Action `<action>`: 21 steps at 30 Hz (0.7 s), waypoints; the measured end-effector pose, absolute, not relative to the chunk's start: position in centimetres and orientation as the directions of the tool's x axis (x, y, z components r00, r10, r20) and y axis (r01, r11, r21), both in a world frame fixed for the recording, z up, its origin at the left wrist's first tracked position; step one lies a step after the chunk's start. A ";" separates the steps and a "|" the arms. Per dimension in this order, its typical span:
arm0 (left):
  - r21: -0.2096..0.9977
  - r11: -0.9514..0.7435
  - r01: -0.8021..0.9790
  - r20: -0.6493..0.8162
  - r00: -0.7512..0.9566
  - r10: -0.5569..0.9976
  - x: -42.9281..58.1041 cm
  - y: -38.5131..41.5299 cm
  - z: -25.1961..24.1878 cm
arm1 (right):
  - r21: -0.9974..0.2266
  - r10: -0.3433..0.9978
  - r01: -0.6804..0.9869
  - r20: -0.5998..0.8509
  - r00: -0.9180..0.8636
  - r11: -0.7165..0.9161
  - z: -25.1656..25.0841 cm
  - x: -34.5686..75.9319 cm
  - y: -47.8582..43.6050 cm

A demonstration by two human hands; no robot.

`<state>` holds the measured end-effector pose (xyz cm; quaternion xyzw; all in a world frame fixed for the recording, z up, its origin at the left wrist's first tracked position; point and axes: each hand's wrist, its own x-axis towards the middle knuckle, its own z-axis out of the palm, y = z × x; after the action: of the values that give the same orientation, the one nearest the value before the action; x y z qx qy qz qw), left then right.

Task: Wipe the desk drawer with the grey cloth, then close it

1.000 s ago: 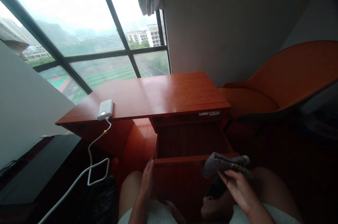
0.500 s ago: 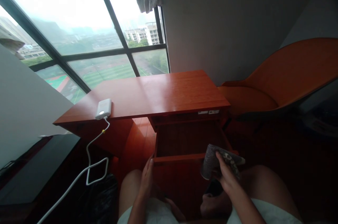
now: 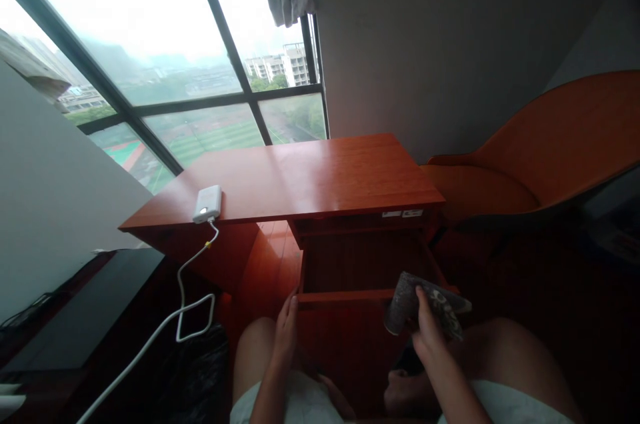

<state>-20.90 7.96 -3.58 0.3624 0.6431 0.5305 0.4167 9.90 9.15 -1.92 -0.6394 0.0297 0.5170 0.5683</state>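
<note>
A reddish-brown wooden drawer (image 3: 350, 299) is pulled out of the desk toward me, and its inside looks dark. At the left corner of its front, my left hand (image 3: 286, 327) is closed on the edge, fingers pointing up. A folded grey cloth (image 3: 400, 304) with a pale floral pattern is in my right hand (image 3: 427, 327), thumb on top and fingers underneath. It is held in front of the drawer's right part, a little above my right knee. Whether the cloth touches the drawer front, I cannot tell.
On the desk top (image 3: 320, 177) lies a white power bank (image 3: 207, 203) with a white cable (image 3: 155, 337) running down to the left. An orange chair (image 3: 560, 144) stands at the right. A black plastic bag (image 3: 200, 371) sits low at the left, beside a dark cabinet (image 3: 100, 317).
The whole view has shifted slightly to the right as the head turned. Both hands keep their places at the drawer, and the cloth stays in my right hand.
</note>
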 end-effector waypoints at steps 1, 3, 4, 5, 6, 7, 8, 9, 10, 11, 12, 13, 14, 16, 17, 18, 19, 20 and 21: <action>0.985 0.170 0.028 -0.145 -0.391 0.909 -20.8 8.0 -3.5 | -0.684 0.541 -0.631 -0.708 0.454 -0.366 -2.1 10.0 9.2; 0.985 0.167 0.052 -0.133 -0.399 0.907 -20.7 8.0 -3.3 | -0.662 0.512 -0.644 -0.733 0.448 -0.383 -2.5 10.4 9.4; 0.984 0.163 0.071 -0.121 -0.404 0.907 -20.7 8.0 -3.2 | -0.665 0.509 -0.639 -0.731 0.454 -0.387 -2.7 10.5 9.5; 0.983 0.157 0.092 -0.107 -0.408 0.907 -20.6 8.0 -3.1 | -0.669 0.509 -0.632 -0.729 0.457 -0.390 -3.0 10.7 9.6; 0.982 0.153 0.114 -0.093 -0.411 0.907 -20.6 8.1 -3.0 | -0.672 0.510 -0.627 -0.727 0.459 -0.394 -3.1 11.0 9.7; 0.980 0.150 0.134 -0.082 -0.414 0.906 -20.5 8.1 -2.9 | -0.675 0.508 -0.622 -0.726 0.463 -0.398 -3.2 11.2 9.8; 0.977 0.149 0.152 -0.074 -0.418 0.905 -20.5 8.1 -2.7 | -0.676 0.505 -0.617 -0.726 0.467 -0.402 -3.2 11.5 9.8; 0.974 0.149 0.168 -0.066 -0.424 0.903 -20.4 8.1 -2.6 | -0.679 0.504 -0.612 -0.725 0.470 -0.405 -3.1 11.7 9.9; 0.972 0.149 0.181 -0.058 -0.432 0.900 -20.4 8.1 -2.5 | -0.685 0.505 -0.604 -0.720 0.477 -0.406 -2.9 12.0 9.9; 0.971 0.148 0.188 -0.050 -0.442 0.896 -20.4 8.1 -2.4 | -0.695 0.510 -0.595 -0.711 0.483 -0.405 -2.7 12.3 9.9; 0.971 0.145 0.191 -0.045 -0.451 0.891 -20.4 8.1 -2.2 | -0.701 0.519 -0.588 -0.704 0.485 -0.403 -2.5 12.5 9.9; 0.972 0.142 0.189 -0.041 -0.456 0.889 -20.3 8.1 -2.1 | -0.702 0.526 -0.588 -0.703 0.479 -0.403 -2.3 12.8 9.8; 0.973 0.138 0.183 -0.040 -0.457 0.889 -20.3 8.1 -2.0 | -0.696 0.531 -0.593 -0.707 0.467 -0.405 -2.2 13.0 9.8; 0.977 0.134 0.168 -0.045 -0.451 0.891 -20.3 8.2 -1.8 | -0.672 0.526 -0.609 -0.728 0.439 -0.422 -2.2 13.4 9.7; 0.977 0.134 0.163 -0.047 -0.450 0.892 -20.3 8.2 -1.7 | -0.658 0.519 -0.615 -0.741 0.426 -0.435 -2.2 13.6 9.6; 0.977 0.135 0.162 -0.048 -0.451 0.891 -20.3 8.2 -1.6 | -0.649 0.514 -0.616 -0.750 0.417 -0.446 -2.3 13.7 9.6; 0.977 0.136 0.163 -0.048 -0.455 0.889 -20.3 8.2 -1.6 | -0.647 0.514 -0.613 -0.752 0.414 -0.453 -2.4 13.8 9.5; 0.977 0.136 0.166 -0.046 -0.458 0.888 -20.3 8.2 -1.5 | -0.652 0.517 -0.607 -0.748 0.416 -0.455 -2.4 13.8 9.5; 0.976 0.135 0.172 -0.042 -0.460 0.887 -20.3 8.2 -1.5 | -0.656 0.519 -0.603 -0.745 0.420 -0.454 -2.5 13.9 9.4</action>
<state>-20.26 8.16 -1.54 0.3936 0.6726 0.5269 0.3393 13.90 9.41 -2.46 -0.6619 0.0318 0.5376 0.5215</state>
